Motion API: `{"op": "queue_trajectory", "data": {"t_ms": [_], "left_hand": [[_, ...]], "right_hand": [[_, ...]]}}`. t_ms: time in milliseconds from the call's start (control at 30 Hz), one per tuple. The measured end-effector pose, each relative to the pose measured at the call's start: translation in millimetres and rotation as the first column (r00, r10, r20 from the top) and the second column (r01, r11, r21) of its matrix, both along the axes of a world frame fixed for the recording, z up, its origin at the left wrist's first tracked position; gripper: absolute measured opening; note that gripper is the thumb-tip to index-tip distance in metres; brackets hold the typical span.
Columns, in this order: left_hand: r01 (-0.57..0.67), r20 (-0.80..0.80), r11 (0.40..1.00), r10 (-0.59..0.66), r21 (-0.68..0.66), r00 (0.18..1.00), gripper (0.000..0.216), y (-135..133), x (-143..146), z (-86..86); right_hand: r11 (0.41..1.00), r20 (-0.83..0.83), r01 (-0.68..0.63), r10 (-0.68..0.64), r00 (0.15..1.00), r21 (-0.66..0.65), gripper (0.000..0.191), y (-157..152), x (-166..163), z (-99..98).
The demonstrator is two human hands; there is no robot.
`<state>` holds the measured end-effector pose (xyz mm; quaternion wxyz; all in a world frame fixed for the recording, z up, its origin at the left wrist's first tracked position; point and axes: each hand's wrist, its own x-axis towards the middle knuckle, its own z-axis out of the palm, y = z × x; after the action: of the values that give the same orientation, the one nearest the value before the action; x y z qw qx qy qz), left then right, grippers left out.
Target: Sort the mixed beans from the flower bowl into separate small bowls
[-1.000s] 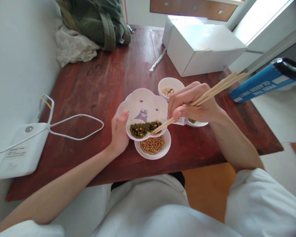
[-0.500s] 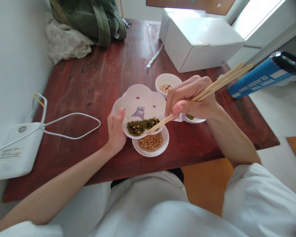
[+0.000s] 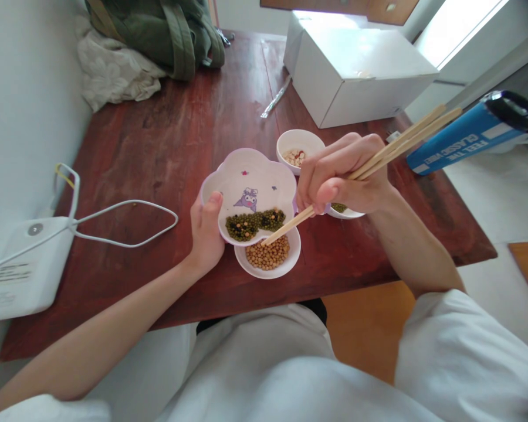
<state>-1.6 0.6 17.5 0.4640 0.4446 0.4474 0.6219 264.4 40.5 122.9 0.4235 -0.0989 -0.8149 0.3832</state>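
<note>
My left hand (image 3: 207, 228) grips the left rim of a flower-shaped plate (image 3: 257, 167), white with a lilac edge and a cartoon print. The plate tilts toward me, and mixed green, black and tan beans (image 3: 246, 225) lie along its near side. In my right hand (image 3: 345, 173) is a pair of chopsticks (image 3: 405, 143), their tips at the plate's near rim, above a small white bowl of soybeans (image 3: 268, 255). The plate partly covers this bowl. Behind my right hand stands a bowl with pale pieces (image 3: 294, 157); a bowl with green beans (image 3: 339, 208) is mostly hidden.
A white box (image 3: 361, 70) and a blue cup (image 3: 470, 135) are at the right back. A green bag (image 3: 158, 35) and a patterned cloth (image 3: 114, 73) lie at the back left. To the left is a white device (image 3: 26, 264) with a looped cable (image 3: 132, 203).
The chopstick tips have moved from the beans in the plate down to its near rim, over the soybeans. A gap now shows among the beans in the plate.
</note>
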Motion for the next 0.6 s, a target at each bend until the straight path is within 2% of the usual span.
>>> {"op": "queue_trajectory", "data": {"t_ms": [100, 200, 367, 500, 600], "left_hand": [[0.010, -0.028, 1.000, -0.010, -0.006, 1.000, 0.062, -0.1, -0.8, -4.6], [-0.002, -0.051, 1.000, 0.001, -0.030, 0.999, 0.052, -0.5, 0.2, -6.4], [-0.002, -0.048, 0.999, 0.000, -0.036, 0.999, 0.052, -1.4, 2.0, -3.2], [0.004, -0.045, 1.000, -0.004, -0.005, 0.999, 0.052, -2.3, 2.4, 0.3], [0.014, -0.029, 1.000, -0.014, 0.013, 0.999, 0.054, -2.6, 2.0, 0.3]], "right_hand": [[1.000, -0.037, 0.010, -0.011, 0.999, -0.012, 0.051, 0.1, -4.4, 0.5], [1.000, 0.036, -0.013, 0.013, 0.999, 0.017, 0.047, 0.6, -6.8, -1.1], [0.998, 0.138, -0.060, 0.055, 0.989, 0.034, 0.049, 0.8, -8.9, -2.1], [0.999, 0.192, 0.013, -0.023, 0.981, 0.053, 0.049, 2.7, -5.7, -3.0], [0.994, 0.127, 0.096, -0.101, 0.987, 0.046, 0.050, 4.6, -3.7, -6.5]]}}
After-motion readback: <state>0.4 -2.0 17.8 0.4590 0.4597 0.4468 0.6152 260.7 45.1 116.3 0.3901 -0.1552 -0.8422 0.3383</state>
